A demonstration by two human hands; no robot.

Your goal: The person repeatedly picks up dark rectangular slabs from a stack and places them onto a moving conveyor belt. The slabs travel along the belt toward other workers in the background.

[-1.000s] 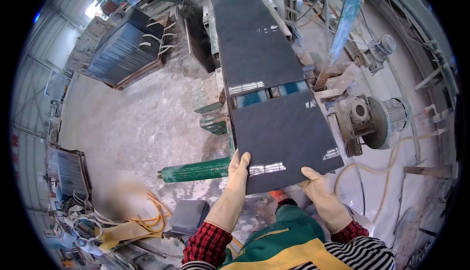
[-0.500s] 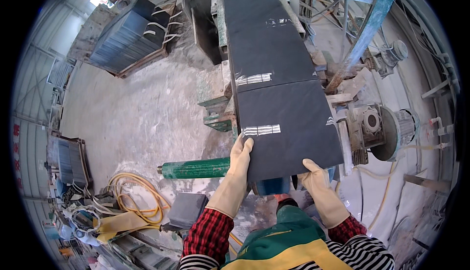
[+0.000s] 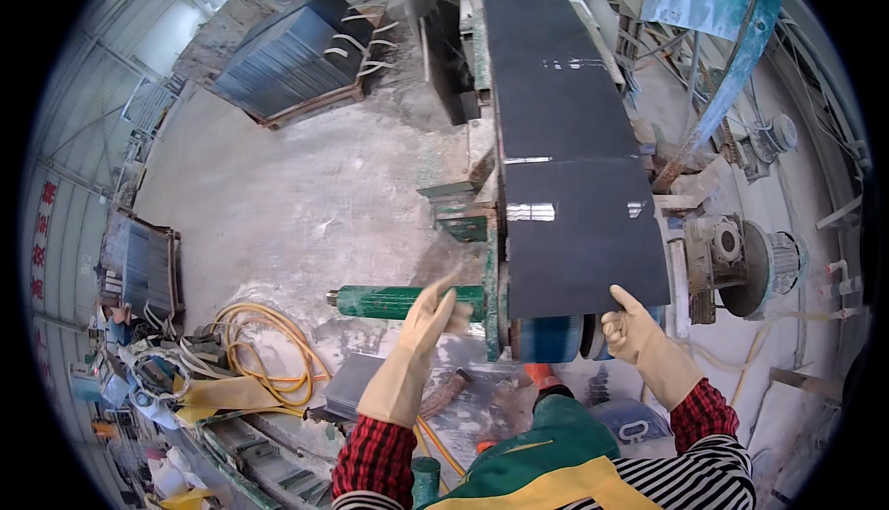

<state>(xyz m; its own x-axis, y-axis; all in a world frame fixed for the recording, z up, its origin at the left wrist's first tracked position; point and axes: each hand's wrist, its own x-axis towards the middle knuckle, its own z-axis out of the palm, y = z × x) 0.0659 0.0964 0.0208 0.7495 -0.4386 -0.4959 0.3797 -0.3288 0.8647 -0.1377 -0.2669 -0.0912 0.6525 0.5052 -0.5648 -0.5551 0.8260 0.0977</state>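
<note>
2 dark slabs (image 3: 569, 103) lie end to end on the conveyor (image 3: 548, 339). The left hand (image 3: 424, 320), fingers apart, has just left the near slab (image 3: 588, 251), so the conveyor apparently bears it; the right hand (image 3: 639, 337), fingers loosely parted, meets its edge, contact unclear.

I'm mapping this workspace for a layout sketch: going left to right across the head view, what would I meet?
Slab stack by the left wall, coiled yellow hose, the gloved left hand, the nearer dark slab, grey motor.
</note>
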